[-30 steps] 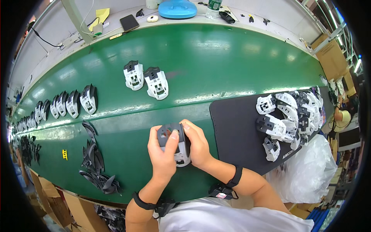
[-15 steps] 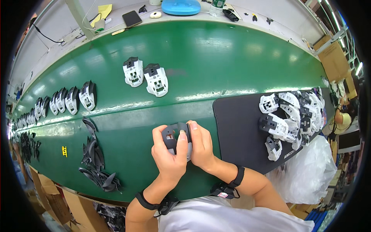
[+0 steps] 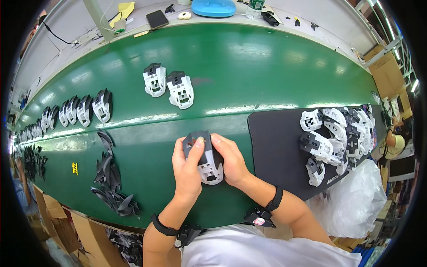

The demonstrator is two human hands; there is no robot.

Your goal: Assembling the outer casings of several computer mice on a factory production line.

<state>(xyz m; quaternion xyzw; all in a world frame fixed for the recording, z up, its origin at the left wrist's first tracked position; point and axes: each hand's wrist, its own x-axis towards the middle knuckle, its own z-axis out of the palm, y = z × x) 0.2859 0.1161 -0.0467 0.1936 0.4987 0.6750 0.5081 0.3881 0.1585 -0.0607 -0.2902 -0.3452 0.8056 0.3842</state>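
A white and dark grey computer mouse shell [image 3: 210, 172] is held between my two hands over the green table [image 3: 222, 62]. My left hand [image 3: 185, 173] grips its left side, thumb pressed on the dark upper part. Along its right edge, my right hand [image 3: 232, 162] is wrapped with the thumb near the top. The fingertips underneath are hidden. Two similar shells, a left one [image 3: 155, 81] and a right one [image 3: 181, 91], lie farther off. Dark curved side pieces [image 3: 106, 171] form a loose pile left of my hands.
A row of shells [image 3: 102, 106] runs along the left. At right, a black mat [image 3: 275, 147] bears a heap of white shells [image 3: 327, 149]. A small yellow part [image 3: 75, 168] lies at left. The back shelf holds a phone [image 3: 157, 19] and a blue case [image 3: 213, 7].
The shell has turned in my hands: its white lower part now faces up, where mostly dark grey showed before. My left thumb has shifted up and left.
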